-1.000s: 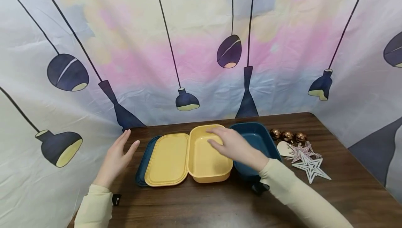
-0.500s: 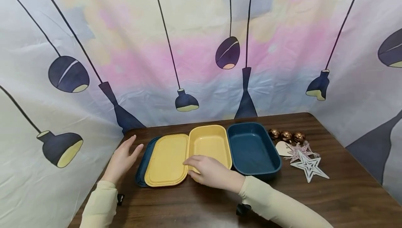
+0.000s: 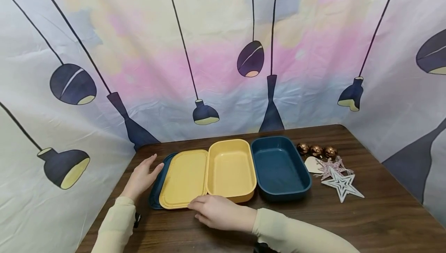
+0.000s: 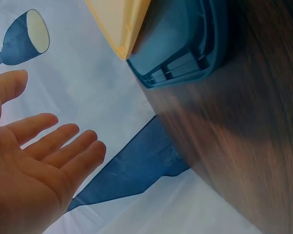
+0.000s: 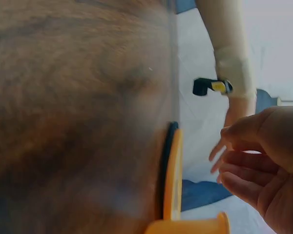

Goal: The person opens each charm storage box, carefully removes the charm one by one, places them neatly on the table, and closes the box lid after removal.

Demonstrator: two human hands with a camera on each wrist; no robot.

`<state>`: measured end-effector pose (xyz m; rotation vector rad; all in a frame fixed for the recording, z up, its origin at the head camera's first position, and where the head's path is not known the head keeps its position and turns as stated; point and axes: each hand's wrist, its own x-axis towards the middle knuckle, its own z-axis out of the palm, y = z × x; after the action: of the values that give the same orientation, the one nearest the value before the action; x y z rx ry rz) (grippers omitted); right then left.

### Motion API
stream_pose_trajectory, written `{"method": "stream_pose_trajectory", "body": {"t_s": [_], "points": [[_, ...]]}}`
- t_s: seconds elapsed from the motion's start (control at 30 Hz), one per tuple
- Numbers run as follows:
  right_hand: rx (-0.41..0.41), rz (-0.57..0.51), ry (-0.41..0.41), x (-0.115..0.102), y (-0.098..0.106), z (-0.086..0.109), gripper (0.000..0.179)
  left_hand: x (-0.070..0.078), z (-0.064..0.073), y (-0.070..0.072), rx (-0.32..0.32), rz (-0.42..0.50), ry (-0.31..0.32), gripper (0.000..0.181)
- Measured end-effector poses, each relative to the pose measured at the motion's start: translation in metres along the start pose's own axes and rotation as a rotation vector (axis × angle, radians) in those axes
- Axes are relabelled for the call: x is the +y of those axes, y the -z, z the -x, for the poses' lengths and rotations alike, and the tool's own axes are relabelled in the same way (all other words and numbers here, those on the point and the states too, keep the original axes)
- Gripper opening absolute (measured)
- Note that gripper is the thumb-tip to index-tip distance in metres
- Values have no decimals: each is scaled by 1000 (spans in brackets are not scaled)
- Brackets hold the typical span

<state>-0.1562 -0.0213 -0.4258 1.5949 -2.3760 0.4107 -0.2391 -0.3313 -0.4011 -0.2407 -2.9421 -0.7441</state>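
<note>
My left hand (image 3: 141, 177) hovers beside the left edge of the dark blue lid (image 3: 157, 191), fingers spread and nothing in it. In the left wrist view the left palm (image 4: 34, 180) shows bare. A yellow lid (image 3: 184, 179) lies on the blue one, covering most of it. My right hand (image 3: 224, 212) is near the front right corner of the yellow lid, its fingers loosely bent. Seen from the right wrist, that hand (image 5: 263, 170) holds nothing. Right of the lids stands a yellow box (image 3: 240, 198), without a cover, then a dark blue box (image 3: 285, 196).
Ornaments lie on the right of the wooden table (image 3: 383, 214): three bronze balls (image 3: 316, 151), a cream tag (image 3: 312, 164), a pink glittery star (image 3: 327, 168) and a white star (image 3: 343, 184). A fabric backdrop (image 3: 223, 67) with printed lamps hangs behind.
My right hand has moved left and toward me, from over the yellow box to the lids' front corner. The left hand has come slightly down and right, closer to the blue lid.
</note>
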Motion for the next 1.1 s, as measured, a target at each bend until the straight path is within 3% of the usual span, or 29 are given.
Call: {"method": "stream_pose_trajectory", "body": {"t_s": [0.27, 0.53, 0.7, 1.1], "points": [[-127, 145, 7, -8, -17, 0, 49, -1, -12, -12, -63, 25, 39, 73], [-66, 269, 8, -8, -30, -2, 37, 0, -23, -21, -116, 22, 64, 67], [-64, 325, -58, -7, -38, -6, 35, -3, -27, -26, -144, 34, 57, 65], [-6, 426, -78, -5, -44, -18, 7, -9, -28, -36, -194, 53, 53, 58]]}}
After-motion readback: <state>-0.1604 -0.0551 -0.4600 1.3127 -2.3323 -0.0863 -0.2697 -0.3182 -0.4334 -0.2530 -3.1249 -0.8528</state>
